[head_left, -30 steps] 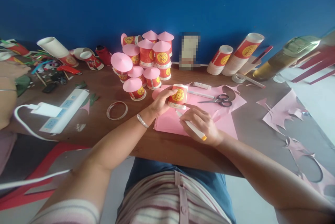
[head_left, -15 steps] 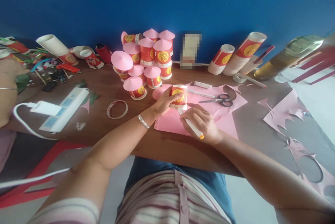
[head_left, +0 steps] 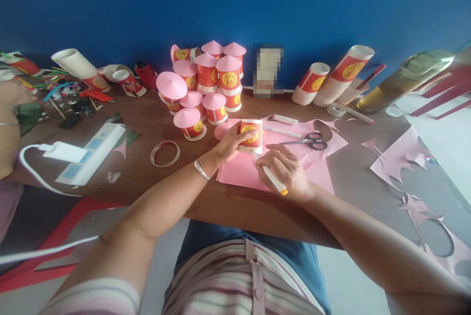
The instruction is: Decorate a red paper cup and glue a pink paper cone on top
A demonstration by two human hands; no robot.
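My left hand (head_left: 235, 142) is wrapped round a red paper cup (head_left: 248, 131) with a yellow emblem, held upside down with its rim towards me. In my right hand (head_left: 285, 171) is a white marker pen (head_left: 273, 177) with a yellow end. Its other end is close to the cup's rim; I cannot tell whether it touches. Sheets of pink paper (head_left: 243, 172) lie beneath both hands. Just beyond them rest scissors (head_left: 312, 141) with dark handles and a second white pen (head_left: 283, 132).
Several red cups with pink cone tops (head_left: 228, 72) stand at the back. Stacked paper cups (head_left: 344, 72) and a bottle (head_left: 401, 82) are at the back right. A tape roll (head_left: 164, 153) and a power strip (head_left: 91, 153) lie left, pink scraps (head_left: 397, 158) right. Another person's arm (head_left: 11, 128) shows far left.
My right hand and the marker have shifted very slightly at the cup's rim. The cup stays in my left hand, almost unmoved.
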